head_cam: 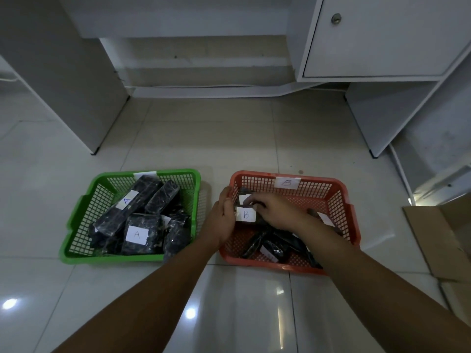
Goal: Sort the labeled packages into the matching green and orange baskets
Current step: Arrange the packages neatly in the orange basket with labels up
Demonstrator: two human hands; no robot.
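Note:
A green basket [84,207] on the left of the tiled floor holds several black wrapped packages with white "A" labels [136,234]. An orange basket [341,200] on the right carries a "B" tag [286,183] on its far wall and holds several black packages. Over the orange basket's left part, both hands hold a black package with a white "B" label [246,214]. My left hand [223,217] grips its left end at the basket's rim. My right hand [277,211] grips it from the right, fingers curled over its top. Most of this package is hidden by the hands.
A white cabinet [382,36] with a door stands at the back right, a grey panel [63,72] at the back left. A flattened cardboard box [443,240] lies right of the orange basket. Glossy tiles [229,138] stretch beyond the baskets.

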